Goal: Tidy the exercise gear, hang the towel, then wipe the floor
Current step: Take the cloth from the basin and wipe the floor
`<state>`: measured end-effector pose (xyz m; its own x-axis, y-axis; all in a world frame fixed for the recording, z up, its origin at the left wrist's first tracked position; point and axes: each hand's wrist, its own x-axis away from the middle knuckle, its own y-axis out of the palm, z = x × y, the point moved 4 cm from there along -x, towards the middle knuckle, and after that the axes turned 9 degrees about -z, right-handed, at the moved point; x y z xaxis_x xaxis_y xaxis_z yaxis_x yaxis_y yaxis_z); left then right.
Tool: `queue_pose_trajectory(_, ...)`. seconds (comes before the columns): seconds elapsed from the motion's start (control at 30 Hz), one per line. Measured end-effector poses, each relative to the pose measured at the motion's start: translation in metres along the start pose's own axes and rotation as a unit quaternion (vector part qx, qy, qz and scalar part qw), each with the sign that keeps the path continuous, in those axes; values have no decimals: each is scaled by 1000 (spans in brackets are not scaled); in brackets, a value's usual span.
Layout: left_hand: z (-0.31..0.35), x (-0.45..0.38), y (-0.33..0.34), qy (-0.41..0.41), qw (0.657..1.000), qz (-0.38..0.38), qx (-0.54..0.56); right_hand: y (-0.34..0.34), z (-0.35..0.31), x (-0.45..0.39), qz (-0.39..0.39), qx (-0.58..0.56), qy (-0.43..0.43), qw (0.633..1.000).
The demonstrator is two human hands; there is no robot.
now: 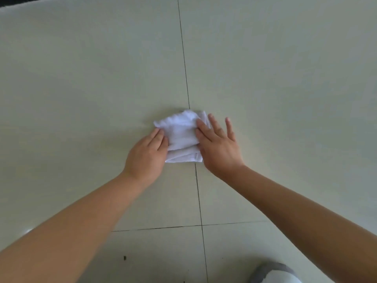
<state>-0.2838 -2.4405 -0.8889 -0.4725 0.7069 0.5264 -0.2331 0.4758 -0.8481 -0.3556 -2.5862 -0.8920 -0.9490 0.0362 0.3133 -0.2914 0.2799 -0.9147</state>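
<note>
A folded white cloth [181,135] lies on the pale tiled floor [81,88], over a dark grout line. My left hand [146,156] rests on the cloth's left edge, fingers together and lying flat on it. My right hand [218,146] presses on the cloth's right edge with its thumb and forefinger on the fabric, while the other fingers are spread over the floor. Both arms reach forward from the bottom of the view. Neither hand is closed around the cloth.
Grout lines cross in the floor near the bottom centre [202,225]. A small dark speck [124,257] lies on the tile near me. A grey and white rounded object [275,274] shows at the bottom right. A dark strip [12,1] runs along the top left corner.
</note>
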Motion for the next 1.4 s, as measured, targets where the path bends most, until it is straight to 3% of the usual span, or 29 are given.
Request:
queue_pose_trajectory(0.17,58,-92,-61,65,992,104,34,-28,95,15,49,-31,168,984)
queue_pose_trajectory(0.27,80,-145,-111,16,996,81,46,-50,143,-16,15,-42,275,960)
queue_pose_trajectory(0.3,81,-160,-121,-3,992,121,35,-56,152,-31,8,-29,282,959)
queue_pose_trajectory(0.43,38,-172,-125,15,992,122,5,-77,144,-98,-24,-4,236,971)
queue_pose_trajectory(0.5,-3,-159,-111,-25,994,107,-10,-77,117,-127,-36,-7,197,980)
queue_pose_trajectory(0.53,-23,-150,-100,-51,997,53,-8,-76,98,-138,-41,-11,177,983)
queue_pose_trajectory(0.57,-39,-141,-92,-60,996,61,-6,-74,79,-146,-41,-14,155,987)
queue_pose_trajectory(0.63,-64,-120,-75,-77,993,85,11,-66,41,-150,-49,-27,114,992)
queue_pose_trajectory(0.77,-61,-81,-40,-57,998,30,24,-32,0,-103,-60,-12,57,996)
queue_pose_trajectory(0.87,-28,-79,-44,8,999,49,23,-25,28,-59,0,33,89,996)
queue_pose_trajectory(0.93,0,-99,-67,54,994,98,15,-32,68,-43,-6,60,136,989)
queue_pose_trajectory(1.0,28,-128,-104,75,992,95,24,-53,106,-44,0,69,190,979)
queue_pose_trajectory(1.07,50,-167,-123,56,997,38,25,-73,138,-65,-73,47,240,967)
queue_pose_trajectory(1.13,59,-198,-141,22,999,-3,30,-93,160,-97,-94,49,255,961)
queue_pose_trajectory(1.27,13,-212,-154,-56,998,23,26,-113,156,-163,-115,103,188,970)
queue_pose_trajectory(1.4,-68,-178,-140,-128,990,32,48,-109,93,-211,-108,112,105,982)
